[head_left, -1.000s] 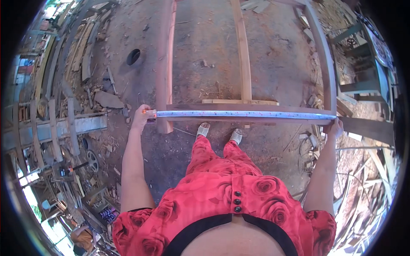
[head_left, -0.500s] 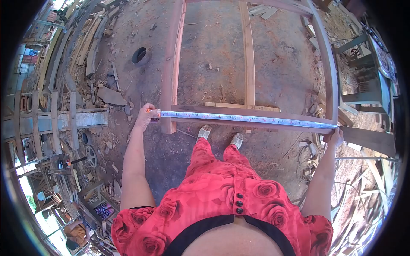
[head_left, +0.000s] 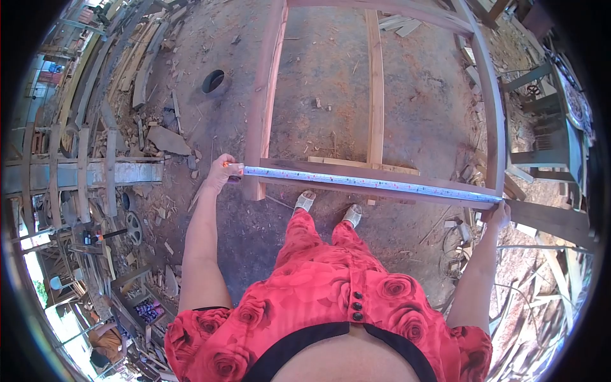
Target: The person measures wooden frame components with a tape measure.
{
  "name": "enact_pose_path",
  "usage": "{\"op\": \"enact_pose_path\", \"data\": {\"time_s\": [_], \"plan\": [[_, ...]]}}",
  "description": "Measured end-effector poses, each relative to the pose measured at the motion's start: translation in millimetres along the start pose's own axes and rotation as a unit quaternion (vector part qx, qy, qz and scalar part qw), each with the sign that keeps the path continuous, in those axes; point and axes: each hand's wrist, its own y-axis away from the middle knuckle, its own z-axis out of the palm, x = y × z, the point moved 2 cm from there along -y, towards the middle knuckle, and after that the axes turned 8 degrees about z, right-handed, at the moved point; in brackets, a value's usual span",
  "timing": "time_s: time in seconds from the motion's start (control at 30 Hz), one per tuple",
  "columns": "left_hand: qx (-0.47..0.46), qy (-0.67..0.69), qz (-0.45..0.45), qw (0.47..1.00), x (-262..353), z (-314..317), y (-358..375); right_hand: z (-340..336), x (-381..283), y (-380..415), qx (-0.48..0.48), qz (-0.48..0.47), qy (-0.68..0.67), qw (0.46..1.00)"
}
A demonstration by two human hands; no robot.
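A tape measure's pale blade [head_left: 369,183] stretches along the near rail of a wooden frame [head_left: 375,89], from one side to the other. At the frame's left corner my left hand [head_left: 221,173] is closed around the tape measure's case, of which only bits of orange show between the fingers. My right hand [head_left: 500,215] grips the far end of the blade where the near rail meets the right-hand beam. Its fingers are partly hidden behind the wood.
Scrap wood and planks [head_left: 137,63] are piled along the left. A dark round pipe opening [head_left: 213,81] lies on the floor. Wood offcuts [head_left: 554,274] cover the right side. Another person [head_left: 107,340] is at the lower left.
The view has shifted slightly, so the frame appears a little further right and lower. Both hands stay at the two ends of the stretched tape.
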Motion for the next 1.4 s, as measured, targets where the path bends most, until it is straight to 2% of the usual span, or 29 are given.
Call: {"op": "enact_pose_path", "data": {"time_s": [0.3,0.4,0.5,0.6,0.67,0.83,0.93,1.07,1.1,1.17,1.2,1.27,1.33,1.4], "plan": [[-0.006,0.008,-0.015,1.000,-5.1,-2.7,-3.4,-1.2,-13.5,11.2,0.003,-0.001,0.006,1.000],[-0.010,0.014,-0.020,1.000,-6.7,-3.6,-4.5,0.2,-10.9,11.3,0.003,-0.010,-0.013,1.000],[0.000,0.016,-0.016,1.000,-6.4,-2.8,-4.2,2.0,-3.9,4.7,-0.010,0.029,-0.074,0.997],[0.005,0.011,-0.009,1.000,-1.4,-2.4,-1.5,0.1,-7.9,6.5,0.005,-0.004,-0.020,1.000],[0.005,0.006,-0.007,1.000,0.1,-2.4,-0.2,-2.8,-23.2,18.6,0.018,0.027,0.014,0.999],[-0.012,0.011,-0.010,1.000,-8.0,-9.7,-4.1,-16.4,-63.3,35.7,0.041,0.019,0.079,0.996],[-0.014,0.068,0.000,0.998,-5.3,-8.5,0.6,-23.9,-79.0,38.0,0.065,-0.051,0.075,0.994],[-0.019,0.085,0.001,0.996,-7.2,-14.1,2.0,-7.4,-72.5,43.6,-0.006,-0.068,0.038,0.997],[-0.019,0.083,-0.009,0.996,-1.8,-14.9,6.7,1.2,-72.6,53.0,-0.030,-0.060,-0.006,0.998],[-0.019,0.087,0.000,0.996,-4.9,-19.8,7.8,15.7,-95.7,90.3,-0.110,-0.079,-0.085,0.987],[-0.025,0.088,0.006,0.996,-7.3,-22.4,7.9,26.7,-111.4,116.3,-0.112,-0.084,-0.088,0.986],[-0.026,0.099,0.012,0.995,-14.0,-30.2,10.1,55.4,-133.2,161.0,-0.228,-0.049,-0.175,0.957],[-0.023,0.099,0.015,0.995,-22.7,-40.1,12.7,88.3,-143.6,196.1,-0.252,-0.113,-0.141,0.951],[-0.017,0.113,0.018,0.993,-28.6,-51.2,18.0,102.8,-183.5,257.2,-0.265,-0.133,-0.135,0.945]]}}
